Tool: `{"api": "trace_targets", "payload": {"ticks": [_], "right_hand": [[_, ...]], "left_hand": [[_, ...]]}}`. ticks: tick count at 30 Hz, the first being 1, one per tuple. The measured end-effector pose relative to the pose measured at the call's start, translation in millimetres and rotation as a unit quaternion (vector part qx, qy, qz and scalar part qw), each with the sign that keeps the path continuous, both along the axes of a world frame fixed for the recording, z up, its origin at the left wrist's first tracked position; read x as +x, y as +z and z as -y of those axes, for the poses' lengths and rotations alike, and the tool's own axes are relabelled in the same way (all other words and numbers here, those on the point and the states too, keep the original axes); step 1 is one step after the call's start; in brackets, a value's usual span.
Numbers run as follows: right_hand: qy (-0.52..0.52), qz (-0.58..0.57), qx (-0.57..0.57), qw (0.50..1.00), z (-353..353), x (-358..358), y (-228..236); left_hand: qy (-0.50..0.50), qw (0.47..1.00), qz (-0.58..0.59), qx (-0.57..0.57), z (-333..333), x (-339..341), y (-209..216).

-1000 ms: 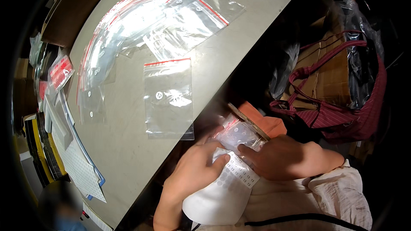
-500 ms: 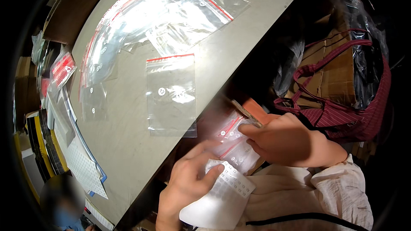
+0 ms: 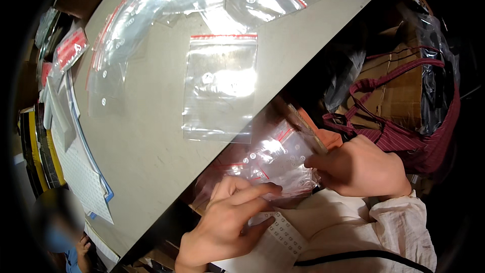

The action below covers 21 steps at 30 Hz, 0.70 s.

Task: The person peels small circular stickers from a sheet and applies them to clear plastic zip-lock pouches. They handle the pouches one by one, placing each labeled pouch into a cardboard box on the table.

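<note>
Just below the table's near edge, both my hands hold a stack of small clear zip bags (image 3: pixel 270 164) with red seal strips. My left hand (image 3: pixel 227 220) presses its fingers on the lower left of the stack. My right hand (image 3: pixel 361 167) pinches the stack's right end. A white perforated sheet (image 3: pixel 280 232) lies on my lap under the left hand. One larger clear zip bag (image 3: pixel 221 87) lies flat on the grey table (image 3: pixel 151 156), apart from both hands.
Several more clear zip bags (image 3: pixel 166 0) fan across the table's far side. Papers and packets (image 3: pixel 70 136) pile along the left edge. A striped maroon bag (image 3: pixel 404 136) and a cardboard box (image 3: pixel 404 91) stand at my right. Another person (image 3: pixel 60 232) is at lower left.
The stack of small bags has come up from my lap toward the table edge. My left hand moved from the white sheet onto the stack; my right hand shifted right.
</note>
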State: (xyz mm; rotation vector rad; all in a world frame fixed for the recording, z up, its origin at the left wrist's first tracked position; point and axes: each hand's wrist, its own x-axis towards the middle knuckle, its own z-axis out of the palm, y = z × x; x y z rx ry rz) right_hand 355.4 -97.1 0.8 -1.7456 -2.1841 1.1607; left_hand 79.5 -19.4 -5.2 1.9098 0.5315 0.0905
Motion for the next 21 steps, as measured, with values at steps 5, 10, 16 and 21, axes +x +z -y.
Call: {"api": "trace_targets", "payload": {"ticks": [5, 10, 16, 21], "right_hand": [[0.023, -0.067, 0.030, 0.997, -4.1, -2.2, -3.4], [0.103, -0.040, 0.008, 0.994, -6.2, -5.5, 6.9], [0.112, -0.098, 0.007, 0.989, -0.4, -10.4, 2.7], [0.074, -0.093, 0.003, 0.993, 1.9, -16.7, 3.7]], "left_hand": [[-0.013, 0.999, 0.016, -0.034, -2.6, -8.1, -2.6], [-0.009, 0.998, 0.011, -0.053, -3.0, -11.5, 0.5], [0.024, 0.997, 0.013, -0.067, -1.5, -10.6, 2.2], [0.040, 0.998, 0.007, -0.052, 1.7, -12.1, 2.1]]}}
